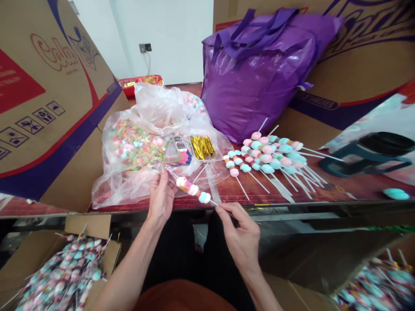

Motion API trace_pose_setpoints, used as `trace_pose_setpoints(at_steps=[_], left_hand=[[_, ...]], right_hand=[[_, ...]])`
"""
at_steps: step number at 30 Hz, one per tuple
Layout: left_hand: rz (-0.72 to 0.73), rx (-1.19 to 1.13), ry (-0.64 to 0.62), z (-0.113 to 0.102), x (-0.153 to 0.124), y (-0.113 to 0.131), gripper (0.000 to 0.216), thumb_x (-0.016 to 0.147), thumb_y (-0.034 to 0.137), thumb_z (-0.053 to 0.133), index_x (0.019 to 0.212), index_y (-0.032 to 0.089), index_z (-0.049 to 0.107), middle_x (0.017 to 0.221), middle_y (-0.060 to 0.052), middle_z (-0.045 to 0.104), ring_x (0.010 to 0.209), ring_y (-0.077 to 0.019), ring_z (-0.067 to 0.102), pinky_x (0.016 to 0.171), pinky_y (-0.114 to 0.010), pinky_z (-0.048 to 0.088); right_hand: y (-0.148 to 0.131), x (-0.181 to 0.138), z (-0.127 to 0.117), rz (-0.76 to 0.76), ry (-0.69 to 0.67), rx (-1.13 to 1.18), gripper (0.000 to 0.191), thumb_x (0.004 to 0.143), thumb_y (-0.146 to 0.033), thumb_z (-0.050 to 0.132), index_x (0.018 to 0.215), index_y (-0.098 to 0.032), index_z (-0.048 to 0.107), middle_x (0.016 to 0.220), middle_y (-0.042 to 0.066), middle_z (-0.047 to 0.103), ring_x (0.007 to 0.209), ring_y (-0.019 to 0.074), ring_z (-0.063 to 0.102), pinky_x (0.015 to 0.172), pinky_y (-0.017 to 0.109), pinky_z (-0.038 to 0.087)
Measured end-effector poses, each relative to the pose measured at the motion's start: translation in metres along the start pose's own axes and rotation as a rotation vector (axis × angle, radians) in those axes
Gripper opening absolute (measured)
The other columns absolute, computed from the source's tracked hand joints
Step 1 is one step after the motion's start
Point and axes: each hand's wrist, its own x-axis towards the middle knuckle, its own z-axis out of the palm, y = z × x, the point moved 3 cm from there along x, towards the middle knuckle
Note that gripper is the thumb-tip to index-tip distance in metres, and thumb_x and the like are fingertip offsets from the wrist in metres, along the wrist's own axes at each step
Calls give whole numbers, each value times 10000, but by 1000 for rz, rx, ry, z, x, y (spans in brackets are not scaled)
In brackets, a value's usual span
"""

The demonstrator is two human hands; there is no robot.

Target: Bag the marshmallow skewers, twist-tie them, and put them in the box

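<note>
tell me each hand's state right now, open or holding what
Left hand: closed, pinching the clear wrapper beyond the candy skewer's far end.
Right hand: closed, pinching the candy skewer's white stick.

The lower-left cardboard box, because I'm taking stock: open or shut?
Open. The cardboard box has its flaps spread, showing heaped candy sticks inside.

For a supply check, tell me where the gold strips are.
In the head view, the gold strips lie near the middle, beyond the held candy stick, left of the piled skewers and near the purple bag.
</note>
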Motion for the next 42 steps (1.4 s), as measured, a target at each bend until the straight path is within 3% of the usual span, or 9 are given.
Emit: trace_pose_setpoints(at_steps=[3, 7, 14, 19, 24, 29, 34, 38, 42], left_hand=[[-33, 27, -30, 0, -1, -4, 355, 720, 396, 840, 883, 160, 633, 877, -66, 759, 805, -192, 728, 769, -309, 565], [-76, 62, -63, -3, -2, -10, 367, 731, 369, 836, 952, 150, 641, 942, -87, 763, 869, -217, 738, 789, -320, 566], [-138, 53, -64, -7, -1, -17, 395, 715, 417, 839, 922, 148, 635, 927, -102, 766, 859, -246, 747, 753, -330, 570], [-131, 59, -55, -7, 0, -13, 412, 706, 428, 843, 929, 141, 649, 904, -100, 765, 815, -221, 744, 698, -279, 559], [-154, 42, -72, -7, 1, -11, 372, 716, 419, 837, 879, 147, 643, 895, -92, 761, 797, -212, 740, 674, -278, 561], [-216, 69, -92, -8, -4, -12, 362, 726, 425, 829, 853, 139, 648, 811, -84, 750, 791, -230, 744, 579, -236, 529], [-318, 74, -127, -10, -4, -6, 342, 831, 471, 723, 857, 138, 650, 865, -107, 758, 843, -241, 746, 672, -290, 576], [-362, 56, -139, -9, -6, -10, 309, 843, 439, 720, 888, 139, 664, 902, -123, 762, 924, -256, 740, 731, -305, 579], [-386, 86, -133, -9, -10, -11, 283, 839, 409, 732, 892, 138, 676, 927, -122, 760, 952, -257, 736, 788, -318, 576]], right_hand=[[-1, -2, 5, -81, 16, -78, 104, 928, -173, 622, 879, -210, 706, 785, 1, 669, 738, 156, 618, 716, 287, 443], [-4, -5, 8, -173, -102, -153, 125, 926, -162, 610, 847, -211, 693, 730, -17, 663, 683, 138, 592, 717, 285, 413], [-2, -14, 18, 167, -318, -94, 211, 950, -311, 553, 800, -221, 672, 617, -17, 579, 630, 149, 546, 590, 249, 396], [-6, -16, 30, 397, -459, 136, 299, 960, -393, 518, 738, -206, 589, 531, -48, 468, 512, 112, 434, 503, 231, 344], [-4, -16, 29, 487, -436, 248, 302, 943, -430, 555, 780, -188, 633, 521, -52, 469, 495, 98, 413, 483, 220, 327], [-5, -17, 46, 529, -455, 385, 273, 921, -398, 594, 766, -177, 636, 506, -49, 488, 468, 82, 403, 470, 212, 308], [2, -21, 52, 709, -470, 671, 277, 902, -406, 630, 778, -159, 657, 438, -79, 401, 408, 52, 281, 427, 209, 181], [1, -21, 52, 625, -477, 561, 267, 917, -399, 614, 794, -166, 656, 467, -66, 445, 418, 64, 329, 432, 213, 234], [-6, -19, 53, 306, -405, 224, 240, 955, -323, 546, 770, -189, 622, 524, -46, 475, 491, 98, 432, 506, 229, 339]])
